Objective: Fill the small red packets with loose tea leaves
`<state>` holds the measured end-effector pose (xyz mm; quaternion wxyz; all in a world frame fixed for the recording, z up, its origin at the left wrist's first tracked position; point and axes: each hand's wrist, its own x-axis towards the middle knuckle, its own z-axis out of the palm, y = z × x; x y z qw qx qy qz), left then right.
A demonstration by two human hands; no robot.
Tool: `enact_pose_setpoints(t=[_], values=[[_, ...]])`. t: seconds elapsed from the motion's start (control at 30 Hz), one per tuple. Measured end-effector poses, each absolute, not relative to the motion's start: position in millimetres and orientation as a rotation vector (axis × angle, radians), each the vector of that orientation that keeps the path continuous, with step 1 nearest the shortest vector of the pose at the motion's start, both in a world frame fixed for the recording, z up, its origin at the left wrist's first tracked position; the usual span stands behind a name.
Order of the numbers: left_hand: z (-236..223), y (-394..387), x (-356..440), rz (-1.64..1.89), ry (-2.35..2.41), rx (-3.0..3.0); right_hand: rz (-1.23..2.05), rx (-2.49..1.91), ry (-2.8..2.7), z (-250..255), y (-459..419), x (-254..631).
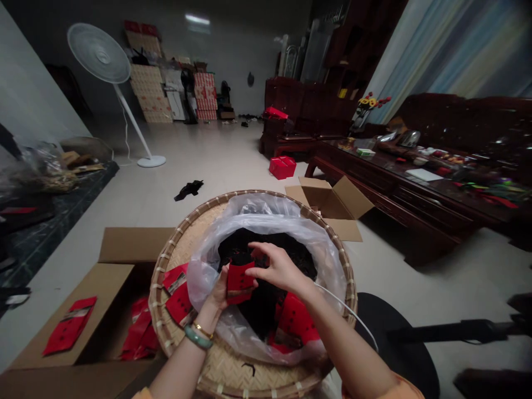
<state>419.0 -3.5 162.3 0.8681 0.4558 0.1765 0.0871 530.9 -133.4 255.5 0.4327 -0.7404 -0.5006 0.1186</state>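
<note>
My left hand (221, 289) is wrapped round a small red packet (240, 280) with dark dots on its front, held upright. Dark material shows at the packet's open top. Close beside its right edge is my right hand (274, 265), thumb and fingers apart and nothing visible in them; whether the thumb touches the packet I cannot tell. Both hands are over a clear plastic bag (328, 244) spread open, with a dark, loose, shredded-looking heap (297, 252) inside. More red packets (294, 318) lie in the bag's right front part.
The bag sits on a round woven bamboo tray (249, 382). Flat red packets (178, 302) lie on its left side. An open carton (120, 277) with red packets stands left, another carton (344, 205) behind right. A dark table (399, 194) is at right, a white fan (152, 160) at back left.
</note>
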Motion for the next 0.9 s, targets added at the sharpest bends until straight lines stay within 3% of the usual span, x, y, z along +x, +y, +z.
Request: enact_pose_setpoints(t=[0.2, 0.37, 0.53, 0.77, 0.9], values=[[174, -11, 427, 0.325, 0.314, 0.972, 0.455, -1.692, -0.714, 217, -125, 525], [180, -9, 431, 0.431, 0.411, 1.25, 0.42, -1.639, -0.63, 213, -129, 530], [186, -11, 433, 0.408, 0.496, 1.214, 0.598, -1.586, -0.564, 208, -130, 529], [192, -14, 428, -0.027, 0.39, 0.944, 0.632, -1.586, -0.52, 196, -124, 530], [188, -16, 429, -0.093, 0.407, 0.928, 0.608, -1.609, -0.525, 190, -121, 532]])
